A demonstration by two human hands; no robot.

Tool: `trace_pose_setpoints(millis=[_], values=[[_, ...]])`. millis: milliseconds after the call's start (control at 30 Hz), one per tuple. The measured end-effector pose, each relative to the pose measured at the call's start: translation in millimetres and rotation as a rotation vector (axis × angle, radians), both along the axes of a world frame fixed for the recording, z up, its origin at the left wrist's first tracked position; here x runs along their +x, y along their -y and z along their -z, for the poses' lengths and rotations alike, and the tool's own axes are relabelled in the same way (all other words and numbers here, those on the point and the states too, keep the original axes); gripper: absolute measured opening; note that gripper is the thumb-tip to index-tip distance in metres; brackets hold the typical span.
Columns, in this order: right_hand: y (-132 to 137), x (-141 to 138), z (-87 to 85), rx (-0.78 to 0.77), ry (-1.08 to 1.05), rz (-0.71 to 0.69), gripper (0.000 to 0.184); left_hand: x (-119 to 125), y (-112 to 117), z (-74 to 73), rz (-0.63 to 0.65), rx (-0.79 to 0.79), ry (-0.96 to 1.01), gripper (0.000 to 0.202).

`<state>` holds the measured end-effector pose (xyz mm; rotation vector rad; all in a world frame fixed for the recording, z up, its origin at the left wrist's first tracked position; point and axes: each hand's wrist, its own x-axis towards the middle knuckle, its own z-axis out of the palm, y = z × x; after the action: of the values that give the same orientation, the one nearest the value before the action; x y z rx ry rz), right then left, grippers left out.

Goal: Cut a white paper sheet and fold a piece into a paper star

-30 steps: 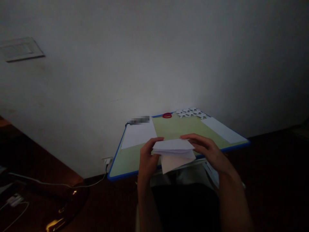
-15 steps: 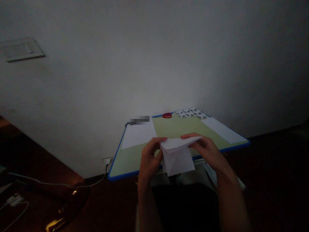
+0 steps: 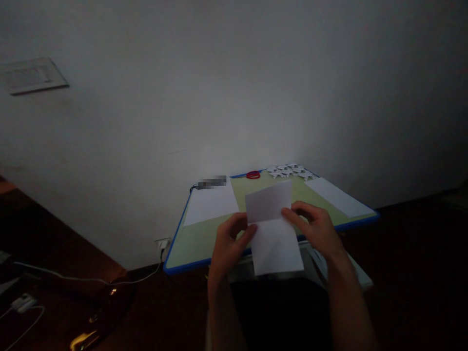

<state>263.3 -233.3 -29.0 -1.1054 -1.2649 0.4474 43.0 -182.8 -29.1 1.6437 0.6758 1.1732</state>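
Note:
A creased white sheet of paper (image 3: 275, 246) is held up over the table's near edge, its upper part bent along a crosswise fold and a faint diagonal crease showing lower down. My left hand (image 3: 231, 241) pinches its left edge by the fold, thumb in front and fingers behind. On the opposite edge, my right hand (image 3: 312, 226) grips the paper the same way, at about the same height. Both hands are closed on it, and the fingertips behind the sheet are hidden.
The green table (image 3: 204, 239) with a blue rim stands against the wall. On it lie a large white sheet (image 3: 212, 204), red-handled scissors (image 3: 253, 175), several small folded paper pieces (image 3: 288, 170) and a white paper strip (image 3: 338, 196). A plug (image 3: 163, 244) with its cable is at the left.
The paper was folded over with its top flap toward me; now it is opened out taller, the upper part raised. My hands have shifted slightly down its sides.

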Motion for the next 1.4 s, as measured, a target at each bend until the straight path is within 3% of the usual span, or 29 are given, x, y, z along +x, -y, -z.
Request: trace_pose_setpoints(millis=[133,300,400,533,667,800,933,1100,1400], values=[[1,3,-0.2,0.066,0.033,-0.039,0.015,-2,-3,2.0,0.000,0.086,-0.076,0.021],[8,1,-6.8,0.218,0.125,-0.135,0.023,-2,-3,-2.4,0.028,0.198,-0.107,0.019],[10,-2,-6.7,0.211,0.157,-0.160,0.017,-2,-4,-0.1,-0.016,0.228,-0.172,0.012],[8,-4,-0.9,0.106,0.138,-0.097,0.017,-1,-3,7.6,-0.117,0.092,-0.183,0.021],[6,-2,1.7,0.063,0.130,-0.065,0.018,0,1,7.6,0.008,-0.027,-0.094,0.036],[7,-1,0.8,0.018,0.116,-0.108,0.027,2,2,3.3,0.040,0.002,-0.097,0.031],[7,-2,1.0,-0.018,0.018,-0.167,0.022,4,1,3.5,0.008,0.033,-0.157,0.029],[6,-3,0.9,-0.028,-0.082,-0.201,0.018,7,0,7.9,0.103,-0.095,-0.093,0.037],[4,6,8.8,0.031,-0.052,-0.141,0.011,3,1,5.5,0.098,-0.137,-0.018,0.034]])
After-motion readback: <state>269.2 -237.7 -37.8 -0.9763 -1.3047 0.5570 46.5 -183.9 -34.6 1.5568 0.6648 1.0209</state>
